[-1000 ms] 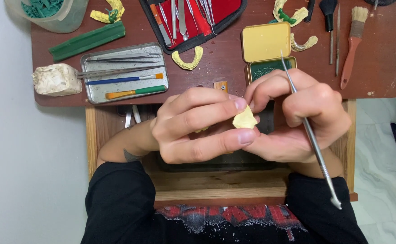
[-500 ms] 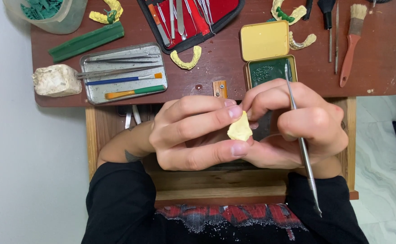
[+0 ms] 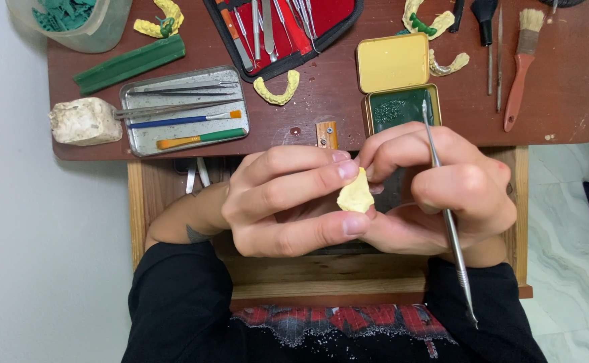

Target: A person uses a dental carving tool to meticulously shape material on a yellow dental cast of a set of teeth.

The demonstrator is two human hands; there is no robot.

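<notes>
Head view: left hand (image 3: 281, 202) is pinching the yellow piece (image 3: 356, 195), index and middle fingers pressing its top, thumb under it, over the open drawer (image 3: 321, 269) just below the table's front edge. Versus a second ago the piece is sitting slightly lower and turned more edge-on. Right hand (image 3: 442, 195) is gripping the metal tool (image 3: 446, 208) between curled fingers, fingertips touching the piece. The tool is swinging closer to upright, tip now over the green tin (image 3: 402, 107) near the front edge. My read: re-gripping and reorienting, with no carving contact by the tip right now.
</notes>
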